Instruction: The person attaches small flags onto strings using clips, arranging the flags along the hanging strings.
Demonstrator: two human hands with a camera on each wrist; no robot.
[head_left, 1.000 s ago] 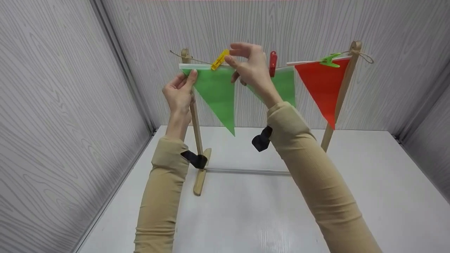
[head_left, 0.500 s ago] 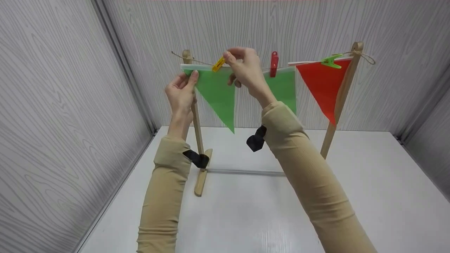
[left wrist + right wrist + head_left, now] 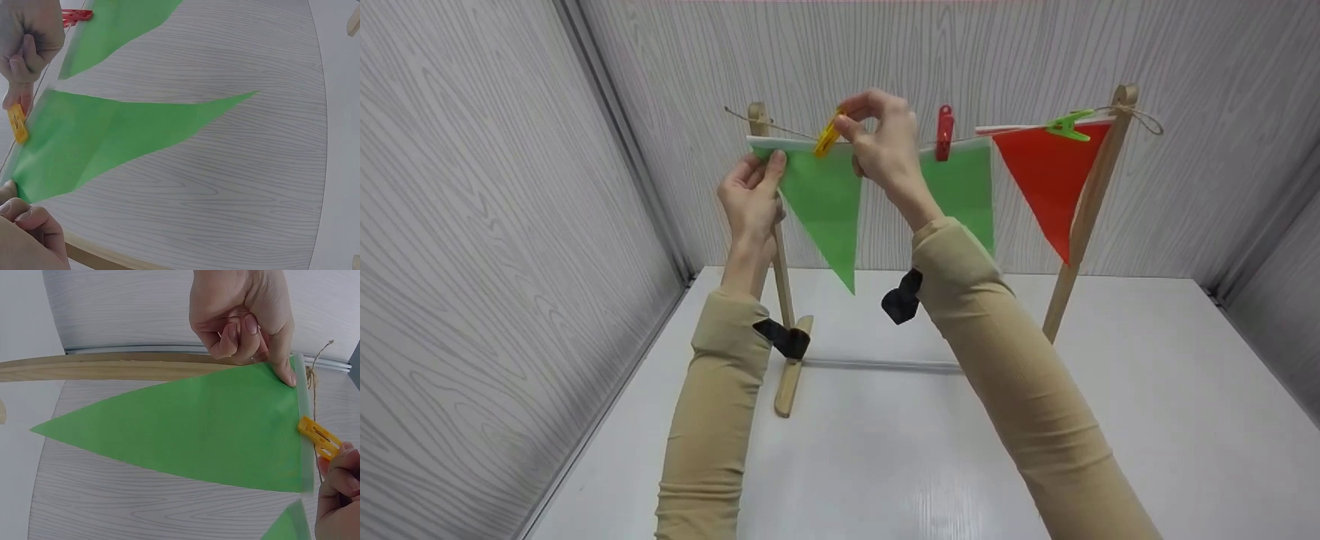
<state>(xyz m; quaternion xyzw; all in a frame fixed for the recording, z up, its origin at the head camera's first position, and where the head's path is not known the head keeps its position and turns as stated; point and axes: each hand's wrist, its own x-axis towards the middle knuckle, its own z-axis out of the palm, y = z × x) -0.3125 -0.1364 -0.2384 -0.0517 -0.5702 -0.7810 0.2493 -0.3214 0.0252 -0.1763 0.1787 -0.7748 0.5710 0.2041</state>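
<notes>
A green triangular pennant (image 3: pixel 825 195) hangs at the left of the string, its white-edged top along the twine. My left hand (image 3: pixel 751 193) pinches its top left corner between thumb and fingers. With thumb and fingertips my right hand (image 3: pixel 885 142) pinches a yellow clothespin (image 3: pixel 829 139) at its upper end. In the right wrist view the lower end of the yellow clothespin (image 3: pixel 319 437) sits over the pennant's white edge. A second green pennant (image 3: pixel 960 184) hangs to the right under a red clothespin (image 3: pixel 944 133), partly hidden by my right hand and wrist.
A red pennant (image 3: pixel 1046 180) hangs at the right with a light green clothespin (image 3: pixel 1069 126). Twine (image 3: pixel 784 129) runs between two wooden posts, the left post (image 3: pixel 782 277) and right post (image 3: pixel 1091 202). A white tabletop (image 3: pixel 870 450) lies below, with patterned panels around.
My right thumb and fingers have closed on the yellow clothespin, which they were beside a second ago. My left hand has kept its pinch on the pennant's corner.
</notes>
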